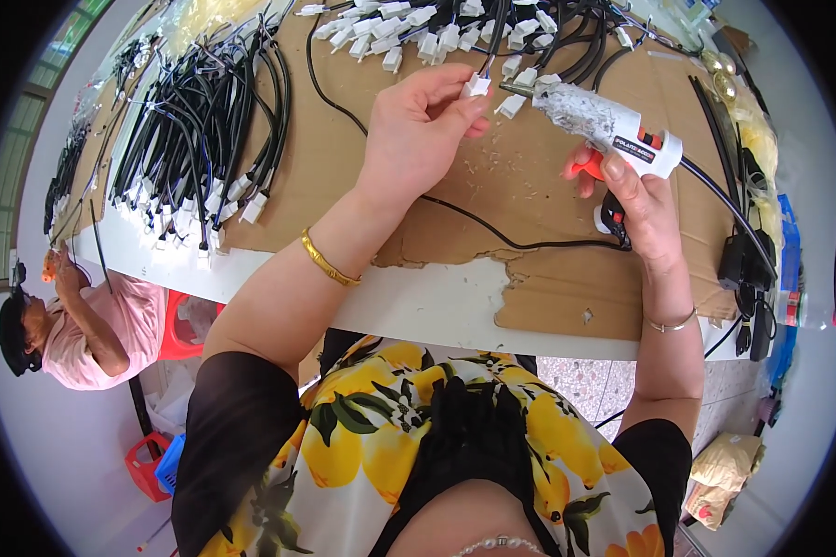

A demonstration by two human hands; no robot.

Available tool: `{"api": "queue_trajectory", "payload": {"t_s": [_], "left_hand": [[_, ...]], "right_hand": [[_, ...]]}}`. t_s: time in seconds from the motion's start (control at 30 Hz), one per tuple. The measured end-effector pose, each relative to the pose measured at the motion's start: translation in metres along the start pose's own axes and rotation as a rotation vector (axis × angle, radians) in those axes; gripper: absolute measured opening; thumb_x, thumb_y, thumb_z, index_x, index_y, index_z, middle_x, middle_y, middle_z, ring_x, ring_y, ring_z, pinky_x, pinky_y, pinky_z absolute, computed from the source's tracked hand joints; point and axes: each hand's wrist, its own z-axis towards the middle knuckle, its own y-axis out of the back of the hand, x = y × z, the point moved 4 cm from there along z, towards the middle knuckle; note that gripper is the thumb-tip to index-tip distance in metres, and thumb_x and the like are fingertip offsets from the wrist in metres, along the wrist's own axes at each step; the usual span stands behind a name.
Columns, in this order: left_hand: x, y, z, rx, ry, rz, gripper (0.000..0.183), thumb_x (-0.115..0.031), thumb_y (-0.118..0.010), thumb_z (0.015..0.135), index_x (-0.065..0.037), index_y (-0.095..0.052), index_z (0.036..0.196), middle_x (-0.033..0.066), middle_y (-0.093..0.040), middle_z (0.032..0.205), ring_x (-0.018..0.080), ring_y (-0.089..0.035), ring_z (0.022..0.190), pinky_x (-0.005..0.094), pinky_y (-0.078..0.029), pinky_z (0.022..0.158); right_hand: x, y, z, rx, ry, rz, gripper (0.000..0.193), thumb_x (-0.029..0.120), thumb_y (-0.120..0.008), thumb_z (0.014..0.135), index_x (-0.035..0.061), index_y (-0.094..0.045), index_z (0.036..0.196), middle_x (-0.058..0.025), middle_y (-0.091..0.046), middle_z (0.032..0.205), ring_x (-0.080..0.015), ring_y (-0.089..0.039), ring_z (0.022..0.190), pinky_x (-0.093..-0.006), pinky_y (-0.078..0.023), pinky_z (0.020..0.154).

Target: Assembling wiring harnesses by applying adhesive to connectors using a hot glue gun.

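Note:
Between the thumb and fingers of my left hand (423,135) is a small white plastic connector (476,86), with thin wires running up from it to a black cable. My right hand (636,200) is wrapped round the grip of a white hot glue gun (613,125), fingers at its red trigger (589,166). Dried glue coats the front of its barrel. The gun's nozzle (518,89) points left at the connector, a small gap apart. Loose white connectors (511,105) on black cables lie just beyond the nozzle.
Bundled black cables with white connectors (204,139) lie at the left. More white connectors (381,28) crowd the far side. Brown cardboard (567,278) covers much of the white table (418,302). A black cord (492,232) crosses it. Another person (93,325) works at the far left.

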Motion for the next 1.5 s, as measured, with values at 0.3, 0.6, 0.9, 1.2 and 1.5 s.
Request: {"api": "queue_trajectory", "payload": {"t_s": [0.3, 0.6, 0.9, 1.2, 1.5], "left_hand": [[0.001, -0.004, -0.003, 0.067, -0.012, 0.082, 0.016, 0.001, -0.054, 0.082, 0.004, -0.055, 0.098, 0.01, -0.063, 0.092, 0.0141, -0.061, 0.07, 0.0248, -0.052, 0.064], [0.001, -0.004, -0.004, 0.009, -0.023, 0.056, 0.011, 0.001, -0.059, 0.078, 0.002, -0.057, 0.088, 0.0061, -0.063, 0.076, 0.0087, -0.059, 0.066, 0.0208, -0.048, 0.06], [0.003, -0.003, -0.002, 0.002, -0.011, 0.08, 0.01, 0.002, -0.059, 0.077, 0.001, -0.057, 0.086, 0.0041, -0.061, 0.071, 0.007, -0.057, 0.064, 0.0197, -0.046, 0.058], [0.006, 0.0, -0.001, -0.013, -0.02, 0.104, 0.012, 0.002, -0.062, 0.075, 0.001, -0.057, 0.087, 0.0051, -0.062, 0.073, 0.0072, -0.058, 0.065, 0.0201, -0.046, 0.057], [0.002, 0.0, -0.001, 0.026, -0.018, 0.229, 0.012, 0.004, -0.058, 0.079, 0.003, -0.055, 0.09, 0.0075, -0.063, 0.083, 0.0102, -0.059, 0.071, 0.0236, -0.052, 0.066]], "right_hand": [[-0.002, 0.0, -0.001, -0.028, 0.013, -0.081, 0.04, 0.04, -0.059, 0.081, 0.0016, -0.057, 0.095, -0.0073, -0.06, 0.082, -0.0114, -0.051, 0.068, -0.0248, -0.043, 0.063], [-0.004, 0.003, -0.001, -0.021, -0.016, -0.155, 0.036, 0.036, -0.059, 0.082, 0.0024, -0.055, 0.094, -0.0053, -0.06, 0.08, -0.0099, -0.051, 0.069, -0.0232, -0.043, 0.063], [0.0, 0.002, -0.003, -0.042, -0.042, -0.219, 0.033, 0.036, -0.058, 0.082, 0.0037, -0.055, 0.086, -0.002, -0.056, 0.072, -0.0096, -0.051, 0.069, -0.0227, -0.041, 0.062], [0.007, -0.002, -0.003, -0.051, -0.035, -0.257, 0.028, 0.032, -0.058, 0.082, 0.0042, -0.053, 0.078, 0.001, -0.051, 0.064, -0.0069, -0.045, 0.061, -0.021, -0.036, 0.055], [0.006, -0.002, -0.003, -0.085, -0.029, -0.238, 0.026, 0.03, -0.059, 0.082, 0.0047, -0.053, 0.08, 0.0021, -0.048, 0.06, -0.0059, -0.044, 0.056, -0.02, -0.034, 0.05]]}}
